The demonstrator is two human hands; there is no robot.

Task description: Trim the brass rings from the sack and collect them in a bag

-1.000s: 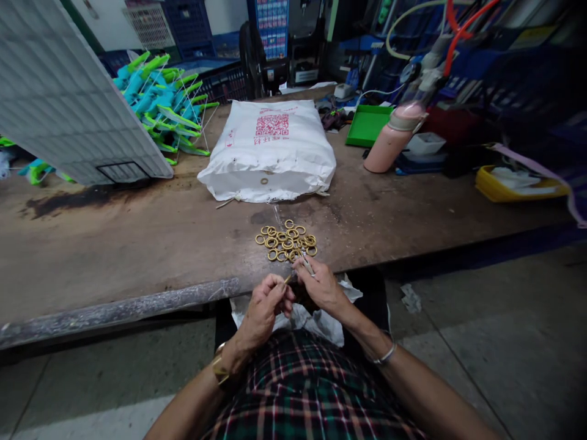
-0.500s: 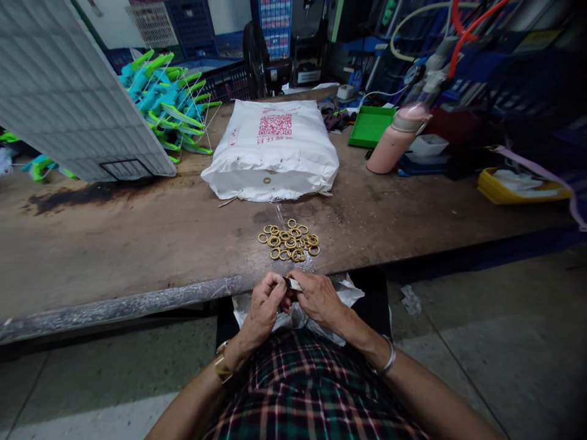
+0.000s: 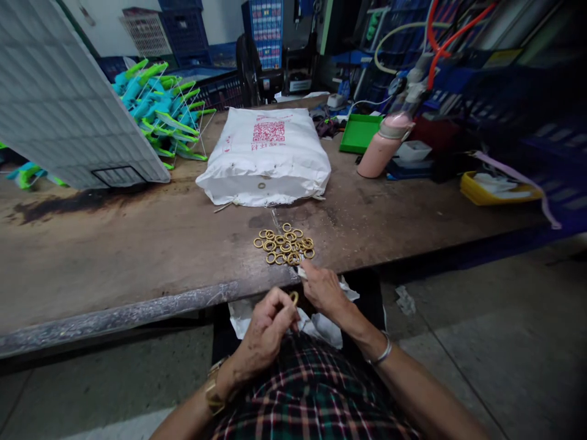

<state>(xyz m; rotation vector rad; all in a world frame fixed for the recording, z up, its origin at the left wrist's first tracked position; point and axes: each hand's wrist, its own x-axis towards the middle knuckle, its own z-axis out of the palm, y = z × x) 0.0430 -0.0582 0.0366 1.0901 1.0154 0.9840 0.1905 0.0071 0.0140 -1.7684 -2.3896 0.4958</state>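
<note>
My left hand (image 3: pixel 270 327), in front of the table edge, is closed with a single gold-coloured ring (image 3: pixel 294 297) pinched at its fingertips. My right hand (image 3: pixel 324 292) is closed around a small tool with a pale body (image 3: pixel 301 272) and a dark end; its exact kind is hard to make out. That tool's end points at the near side of a loose pile of gold-coloured rings (image 3: pixel 285 245) on the wooden table (image 3: pixel 114 244). White sheeting (image 3: pixel 321 330) lies over my lap beneath both hands.
A stuffed white sack (image 3: pixel 266 159) with red print lies behind the rings, one ring on its front. Teal-and-green plastic parts (image 3: pixel 160 116) and a grey ribbed panel (image 3: pixel 77 104) stand left. To the right are a green tray (image 3: pixel 360 133), pink bottle (image 3: pixel 383 153) and yellow tray (image 3: pixel 499 195).
My hands, together before, are now apart. The right one has moved forward to the ring pile with the tool; the left has drawn back, a ring showing in its fingers.
</note>
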